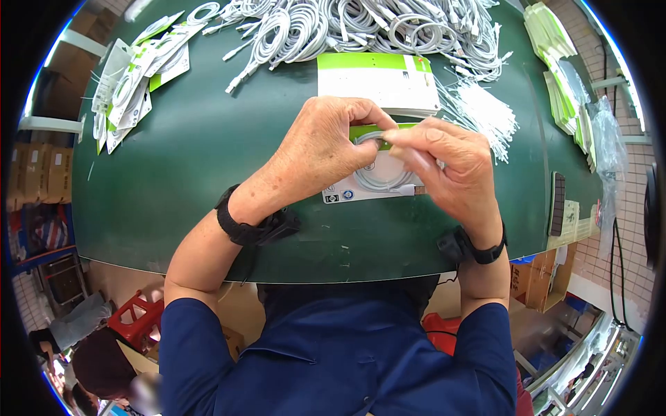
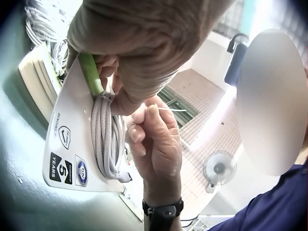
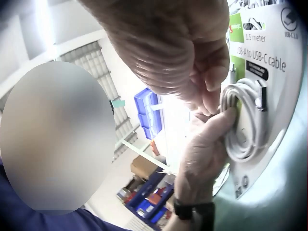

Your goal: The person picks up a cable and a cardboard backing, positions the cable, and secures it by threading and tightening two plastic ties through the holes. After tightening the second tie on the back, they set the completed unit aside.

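Observation:
A coiled light grey USB cable (image 1: 383,186) lies against a white and green backing card (image 1: 340,193) in front of the person. The left hand (image 1: 320,144) grips coil and card at the top; in the right wrist view its thumb lies on the cable coil (image 3: 244,125). Close beside it, the right hand (image 1: 456,163) pinches a thin white cable tie (image 2: 176,110) at the top of the coil, its tail sticking out past the fingertips in the left wrist view. Part of the tie is hidden by the fingers.
A stack of cards (image 1: 374,87) lies just beyond the hands, with loose white ties (image 1: 485,114) to its right. Coiled cables (image 1: 298,31) pile up at the back of the green table (image 1: 208,139). Carded cables (image 1: 132,80) lie left, more cards (image 1: 555,69) right.

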The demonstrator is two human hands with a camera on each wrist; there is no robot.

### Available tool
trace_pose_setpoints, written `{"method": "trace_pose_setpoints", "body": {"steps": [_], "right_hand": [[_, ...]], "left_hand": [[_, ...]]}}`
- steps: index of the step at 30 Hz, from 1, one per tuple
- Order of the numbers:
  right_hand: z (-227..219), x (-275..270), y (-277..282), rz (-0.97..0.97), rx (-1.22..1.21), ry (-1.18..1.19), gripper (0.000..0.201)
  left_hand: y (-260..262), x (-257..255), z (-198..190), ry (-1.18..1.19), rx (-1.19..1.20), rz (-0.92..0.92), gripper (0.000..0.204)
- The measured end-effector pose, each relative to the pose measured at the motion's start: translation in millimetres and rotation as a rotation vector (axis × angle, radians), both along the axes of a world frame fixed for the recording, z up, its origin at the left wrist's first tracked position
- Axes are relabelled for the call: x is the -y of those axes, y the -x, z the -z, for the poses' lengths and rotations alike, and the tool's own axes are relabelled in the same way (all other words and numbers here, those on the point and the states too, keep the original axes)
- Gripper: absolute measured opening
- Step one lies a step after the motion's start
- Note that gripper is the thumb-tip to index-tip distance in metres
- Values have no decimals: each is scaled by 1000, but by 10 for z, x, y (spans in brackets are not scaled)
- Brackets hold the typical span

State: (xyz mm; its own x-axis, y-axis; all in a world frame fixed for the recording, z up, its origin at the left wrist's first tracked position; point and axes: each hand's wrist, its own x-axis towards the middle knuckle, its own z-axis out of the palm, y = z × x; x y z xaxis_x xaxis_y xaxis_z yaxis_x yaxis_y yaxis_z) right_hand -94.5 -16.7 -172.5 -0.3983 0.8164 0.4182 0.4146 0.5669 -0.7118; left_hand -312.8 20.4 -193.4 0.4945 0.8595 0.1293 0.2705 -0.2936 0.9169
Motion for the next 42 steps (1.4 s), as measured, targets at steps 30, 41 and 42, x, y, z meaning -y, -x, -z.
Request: {"method": "trace_pose_setpoints", "body": {"steps": [30, 41, 42], "right_hand": [[4, 32, 98, 16, 5, -470, 32], [32, 21, 94, 72, -17, -459, 30], [33, 22, 95, 73, -18, -458, 30]], "left_hand": [[126, 11, -241, 65, 127, -23, 27], [105, 27, -222, -25, 117, -38, 28], [104, 27, -223, -26, 116, -36, 28]]}}
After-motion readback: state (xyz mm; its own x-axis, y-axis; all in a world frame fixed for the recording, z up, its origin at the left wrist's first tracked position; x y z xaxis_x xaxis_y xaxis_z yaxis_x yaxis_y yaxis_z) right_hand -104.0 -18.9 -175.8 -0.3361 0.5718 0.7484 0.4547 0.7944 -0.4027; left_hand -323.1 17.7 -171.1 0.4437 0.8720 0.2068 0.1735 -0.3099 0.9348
